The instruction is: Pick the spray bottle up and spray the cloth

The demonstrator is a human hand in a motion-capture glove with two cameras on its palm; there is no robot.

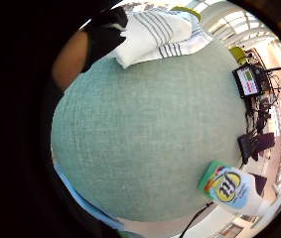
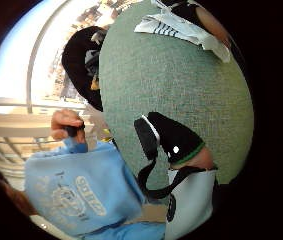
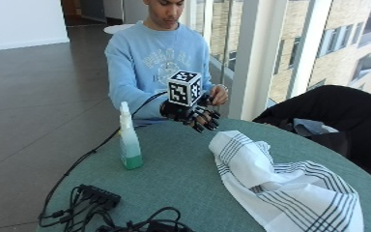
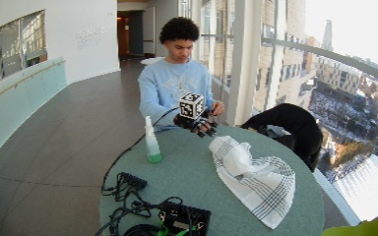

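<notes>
Spray bottle (image 3: 129, 141) stands upright on the table (image 3: 173, 179), apart from my gloved right hand (image 3: 192, 113), which hovers relaxed, grasping nothing. Cloth (image 3: 282, 186) lies well clear. Risk: 1 clumsy reach topples the tall, narrow bottle toward the cables (image 3: 95, 205).

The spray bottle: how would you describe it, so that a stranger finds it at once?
Start at the round green table. The spray bottle stands upright near its edge, apart from the striped cloth. It is the only tall, slim thing there, with green liquid inside.
</notes>
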